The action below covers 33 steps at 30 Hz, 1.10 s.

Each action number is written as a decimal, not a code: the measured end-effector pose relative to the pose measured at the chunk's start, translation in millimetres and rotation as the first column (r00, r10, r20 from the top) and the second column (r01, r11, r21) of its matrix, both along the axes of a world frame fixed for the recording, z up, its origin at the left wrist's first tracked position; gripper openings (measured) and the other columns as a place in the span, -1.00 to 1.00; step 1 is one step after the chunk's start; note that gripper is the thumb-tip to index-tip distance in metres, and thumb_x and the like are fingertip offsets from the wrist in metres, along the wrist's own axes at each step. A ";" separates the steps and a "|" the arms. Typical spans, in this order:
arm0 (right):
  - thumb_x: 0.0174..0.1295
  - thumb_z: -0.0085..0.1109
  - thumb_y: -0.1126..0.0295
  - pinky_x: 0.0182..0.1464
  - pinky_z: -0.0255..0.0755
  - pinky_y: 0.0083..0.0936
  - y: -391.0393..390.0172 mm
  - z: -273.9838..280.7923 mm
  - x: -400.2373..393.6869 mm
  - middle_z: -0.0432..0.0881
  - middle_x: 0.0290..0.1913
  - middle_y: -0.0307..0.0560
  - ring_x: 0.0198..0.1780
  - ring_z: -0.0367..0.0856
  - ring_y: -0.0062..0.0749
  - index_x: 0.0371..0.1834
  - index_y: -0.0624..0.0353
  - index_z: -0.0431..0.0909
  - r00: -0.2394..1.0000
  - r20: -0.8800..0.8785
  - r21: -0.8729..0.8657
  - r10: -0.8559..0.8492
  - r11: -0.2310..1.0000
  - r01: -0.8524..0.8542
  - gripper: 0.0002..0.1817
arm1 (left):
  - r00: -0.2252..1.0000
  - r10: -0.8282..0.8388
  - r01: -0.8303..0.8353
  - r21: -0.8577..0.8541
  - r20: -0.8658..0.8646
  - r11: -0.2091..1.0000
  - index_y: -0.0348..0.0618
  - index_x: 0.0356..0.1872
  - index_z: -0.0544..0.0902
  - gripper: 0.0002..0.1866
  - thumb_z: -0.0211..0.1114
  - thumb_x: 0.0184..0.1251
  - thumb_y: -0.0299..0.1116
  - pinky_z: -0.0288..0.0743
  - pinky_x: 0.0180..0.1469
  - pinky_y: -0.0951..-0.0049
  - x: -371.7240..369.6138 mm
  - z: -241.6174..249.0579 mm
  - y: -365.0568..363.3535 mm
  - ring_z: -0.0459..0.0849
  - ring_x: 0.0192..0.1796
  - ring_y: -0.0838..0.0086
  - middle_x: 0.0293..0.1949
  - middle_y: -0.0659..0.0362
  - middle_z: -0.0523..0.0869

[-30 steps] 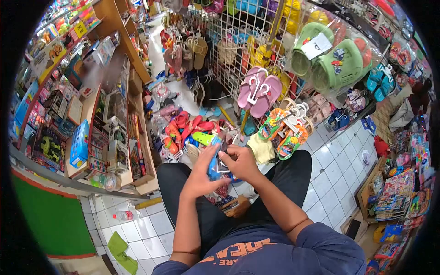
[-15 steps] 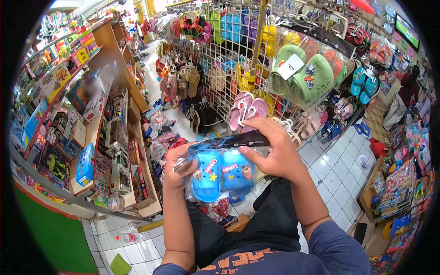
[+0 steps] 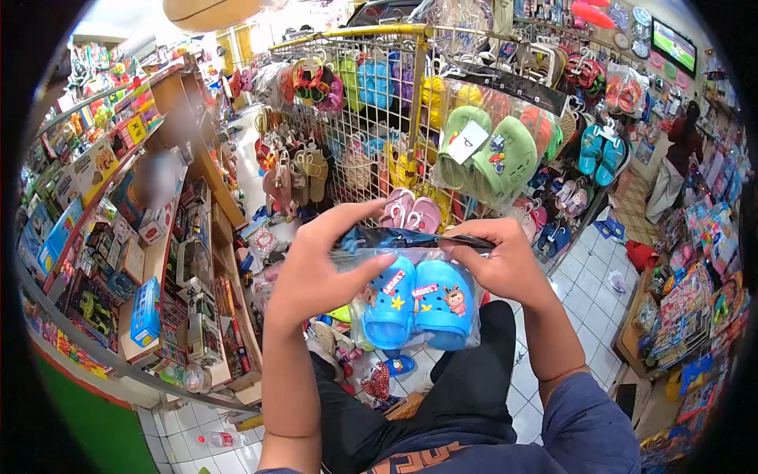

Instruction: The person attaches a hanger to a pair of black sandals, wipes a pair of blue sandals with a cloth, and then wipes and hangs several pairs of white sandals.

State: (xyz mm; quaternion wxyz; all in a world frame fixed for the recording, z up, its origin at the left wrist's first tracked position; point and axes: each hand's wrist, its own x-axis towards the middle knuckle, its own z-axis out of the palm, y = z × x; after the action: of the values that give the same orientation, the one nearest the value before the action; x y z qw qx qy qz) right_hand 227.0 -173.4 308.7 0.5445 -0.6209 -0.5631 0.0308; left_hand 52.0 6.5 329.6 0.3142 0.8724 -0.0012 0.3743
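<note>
While your two hands are up over your lap, the clear bag (image 3: 422, 254) is between them with two blue shoes (image 3: 442, 316) inside. Your right hand (image 3: 505, 257) has the right end of the black top strip (image 3: 395, 238) pinched between thumb and fingers. Your left hand (image 3: 312, 268) is spread wide, with its thumb over the front of the bag, near the left shoe; you cannot tell if it is gripping. The low edge of the bag hangs above the gap between your dark pants (image 3: 482, 371), and under it you see a red dotted thing (image 3: 377, 381) and a small blue slipper (image 3: 403, 365) on the floor.

Your left arm is near the end of the wood shelf (image 3: 246, 393), so that side looks tight. On your right, a strip of white tiles (image 3: 567, 296) runs between your leg and the toy stand (image 3: 671, 316), so your elbow is well apart from it.

Past the bag's top edge come pink slippers (image 3: 412, 212), then big green shoes (image 3: 505, 162) on the wire rack (image 3: 339, 110). Far off, a TV (image 3: 673, 45) hangs high on the right.
</note>
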 end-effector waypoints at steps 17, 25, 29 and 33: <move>0.14 0.26 0.36 -0.44 0.33 -0.53 -32.3 87.9 15.2 0.57 -0.59 -0.17 -0.51 0.47 -0.64 -0.36 0.35 0.66 0.999 0.026 -0.246 -0.044 0.968 0.049 -0.78 | 0.930 -0.233 0.209 -0.112 -0.283 0.972 -0.31 -0.30 0.72 -0.86 0.44 0.17 -0.46 0.45 -0.32 0.66 52.2 87.6 -0.1 0.59 -0.37 0.72 -0.42 0.26 0.71; 0.11 0.36 0.18 -0.34 0.43 -0.39 -1.6 65.1 23.9 0.62 -0.48 0.07 -0.47 0.59 -0.11 -0.36 0.29 0.65 0.930 0.350 0.096 -0.116 0.992 0.087 -0.67 | 0.881 -0.327 0.314 -0.095 -0.342 0.945 -0.33 -0.31 0.69 -0.82 0.42 0.19 -0.40 0.46 -0.29 0.61 80.3 93.9 5.4 0.56 -0.36 0.70 -0.42 0.29 0.69; 0.21 0.29 0.31 -0.40 0.36 -0.52 3.7 60.6 38.6 0.59 -0.53 -0.02 -0.53 0.46 -0.47 -0.32 0.30 0.66 0.974 0.216 -0.065 -0.060 0.995 0.076 -0.77 | 0.789 -0.432 0.417 -0.136 -0.437 0.899 -0.31 -0.22 0.66 -0.79 0.37 0.27 -0.36 0.43 -0.23 0.61 87.0 91.4 13.0 0.53 -0.30 0.72 -0.37 0.33 0.66; 0.21 0.29 0.29 -0.37 0.37 -0.53 6.1 58.0 48.5 0.62 -0.51 -0.05 -0.45 0.50 -0.58 -0.25 0.33 0.66 0.986 0.164 0.035 -0.011 0.999 0.006 -0.74 | 0.724 -0.515 0.466 -0.225 -0.458 0.855 -0.28 -0.18 0.63 -0.81 0.32 0.33 -0.36 0.41 -0.17 0.61 94.1 85.9 19.7 0.49 -0.25 0.74 -0.32 0.34 0.64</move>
State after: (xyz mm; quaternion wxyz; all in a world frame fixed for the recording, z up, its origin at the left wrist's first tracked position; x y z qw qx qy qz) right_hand 275.5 -167.3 366.6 0.5068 -0.6144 -0.6039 -0.0324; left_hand 146.1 26.2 415.5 0.4316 0.8915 -0.1327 0.0366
